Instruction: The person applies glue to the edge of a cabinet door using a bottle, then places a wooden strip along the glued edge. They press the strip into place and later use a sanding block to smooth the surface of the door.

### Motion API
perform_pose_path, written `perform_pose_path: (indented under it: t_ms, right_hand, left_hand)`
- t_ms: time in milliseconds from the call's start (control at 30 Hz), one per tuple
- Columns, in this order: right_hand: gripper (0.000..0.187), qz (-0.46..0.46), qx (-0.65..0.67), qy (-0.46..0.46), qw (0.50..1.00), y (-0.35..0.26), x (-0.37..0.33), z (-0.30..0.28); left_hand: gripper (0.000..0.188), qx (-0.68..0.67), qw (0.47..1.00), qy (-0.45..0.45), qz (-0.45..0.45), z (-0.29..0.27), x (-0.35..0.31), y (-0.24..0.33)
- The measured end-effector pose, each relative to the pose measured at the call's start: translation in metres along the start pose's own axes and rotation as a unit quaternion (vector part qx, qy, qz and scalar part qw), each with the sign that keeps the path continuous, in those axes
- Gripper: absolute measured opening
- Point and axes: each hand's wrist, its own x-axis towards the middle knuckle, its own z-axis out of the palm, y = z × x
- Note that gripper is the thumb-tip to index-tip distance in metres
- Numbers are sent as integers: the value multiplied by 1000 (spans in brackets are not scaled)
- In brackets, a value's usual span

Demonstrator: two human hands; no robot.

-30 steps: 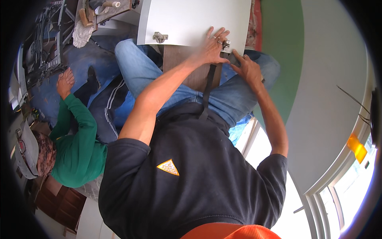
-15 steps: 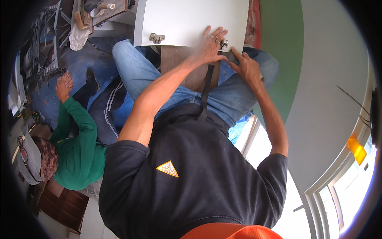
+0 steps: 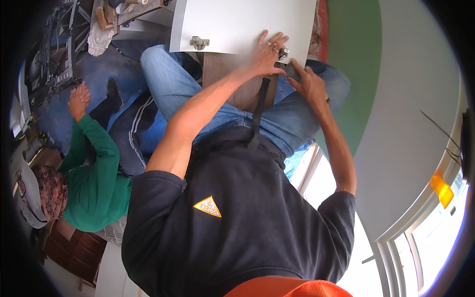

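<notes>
A white door panel (image 3: 237,24) lies across my lap, with a metal cabinet hinge (image 3: 199,43) near its left corner and a second hinge (image 3: 283,53) near its right corner. My left hand (image 3: 267,54) rests open on the panel, fingers spread beside the right hinge and thumb stretched toward my other hand. Just off the panel's near right corner, my right hand (image 3: 310,85) is curled, its index finger reaching the panel's edge. A dark grey thing shows between its thumb and index finger. The palm hides most of it, so its kind is unclear.
Under the panel, a brown board (image 3: 225,74) lies between my knees. At left another person in a green sleeve (image 3: 101,143) sits with hands together. A green and grey curved panel (image 3: 410,99) stands close on my right. Wood pieces (image 3: 105,19) lie at the upper left.
The white panel and its hinges appear slightly farther right and a little higher in view. Both my hands keep nearly the same pose at its near right corner.
</notes>
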Motion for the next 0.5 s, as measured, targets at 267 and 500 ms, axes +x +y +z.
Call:
perform_pose_path:
  t_ms: [267, 500]
  right_hand:
    - [67, 7, 18, 14, 1000, 1, 11, 2]
    - [67, 9, 1, 0, 1000, -6, -1, 5]
  left_hand:
    - [93, -15, 1000, 18, 2, 1, 2, -3]
    - [88, -82, 996, 28, 18, -3, 0, -6]
